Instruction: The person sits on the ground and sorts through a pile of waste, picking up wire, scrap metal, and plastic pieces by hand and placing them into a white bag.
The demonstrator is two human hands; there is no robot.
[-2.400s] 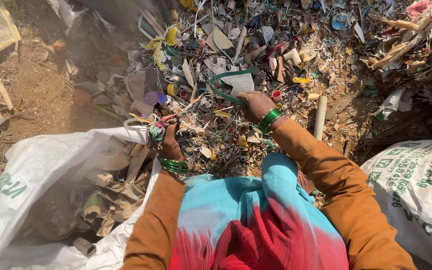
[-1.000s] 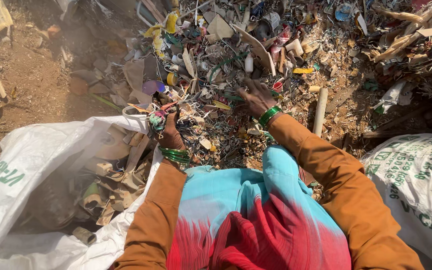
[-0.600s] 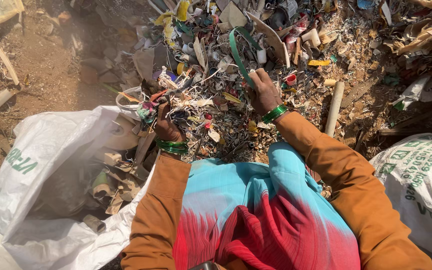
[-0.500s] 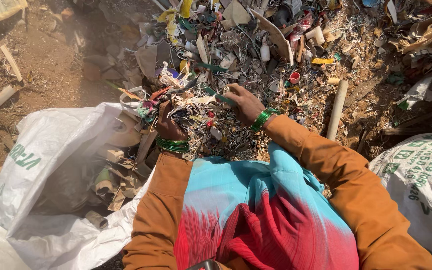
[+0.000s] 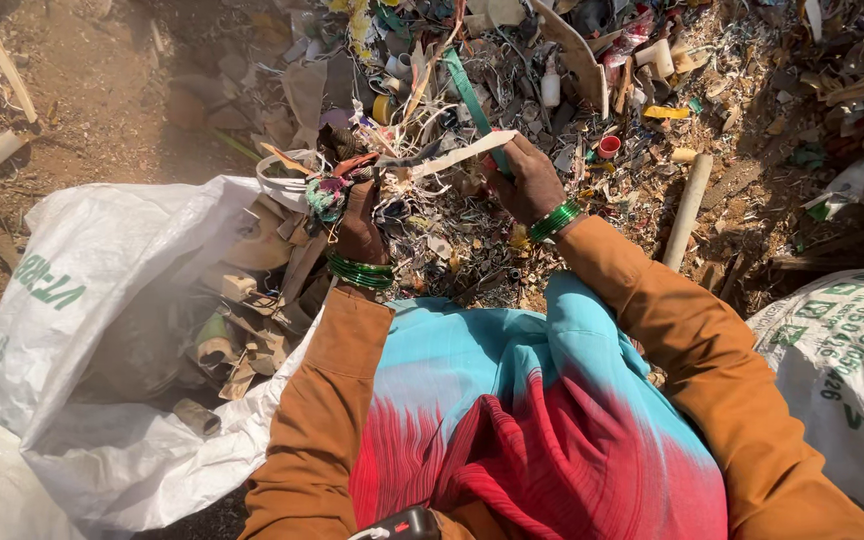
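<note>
My left hand (image 5: 357, 222) is closed around a bundle of mixed scraps (image 5: 337, 180), strips and wire, held just above the mouth of a white woven sack (image 5: 102, 290) on the left. My right hand (image 5: 527, 180) grips a pale flat strip (image 5: 457, 155) and a green strap (image 5: 472, 95) pulled up from the waste heap (image 5: 572, 90). Both wrists carry green bangles, and the sleeves are orange-brown. A blue and red cloth covers my lap.
The sack on the left holds cardboard and paper pieces (image 5: 252, 300). A second white printed sack (image 5: 842, 370) lies at the right. A pale tube (image 5: 687, 205) rests on the heap. Bare dirt (image 5: 82, 110) with loose sticks lies at the upper left.
My right hand has gone out into the heap and come back toward my left hand, now holding a pale strip and the green strap. The left hand has kept its bundle by the sack.
</note>
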